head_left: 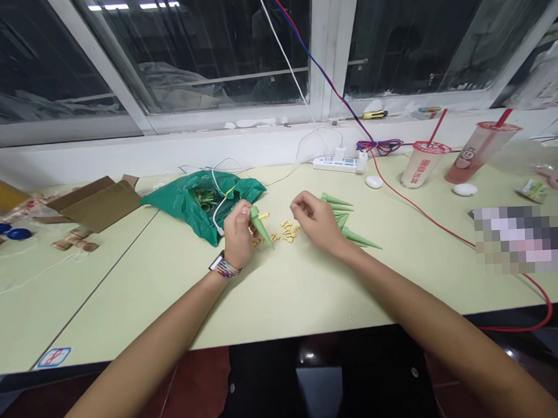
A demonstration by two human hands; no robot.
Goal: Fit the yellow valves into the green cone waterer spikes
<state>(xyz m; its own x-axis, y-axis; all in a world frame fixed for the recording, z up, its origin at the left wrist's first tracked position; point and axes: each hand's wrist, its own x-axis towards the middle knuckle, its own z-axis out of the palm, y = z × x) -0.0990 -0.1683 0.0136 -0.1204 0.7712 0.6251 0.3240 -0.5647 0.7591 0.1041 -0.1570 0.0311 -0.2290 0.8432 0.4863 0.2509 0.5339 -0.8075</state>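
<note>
My left hand [237,235] is closed around a green cone-shaped spike [261,227], holding it point down over the pale table [283,290]. A patterned band sits on that wrist. My right hand [316,222] hovers with its fingers curled over a scatter of several small yellow pieces [286,230]; whether it pinches one is hidden. Just right of that hand lies a pile of more green spikes [349,224], points facing right.
A green plastic bag [199,201] with green parts and a white cable lies left of my hands. An open cardboard box [96,203] is further left. A power strip [339,163], red cable [429,220] and two lidded drink cups [421,164] stand at right.
</note>
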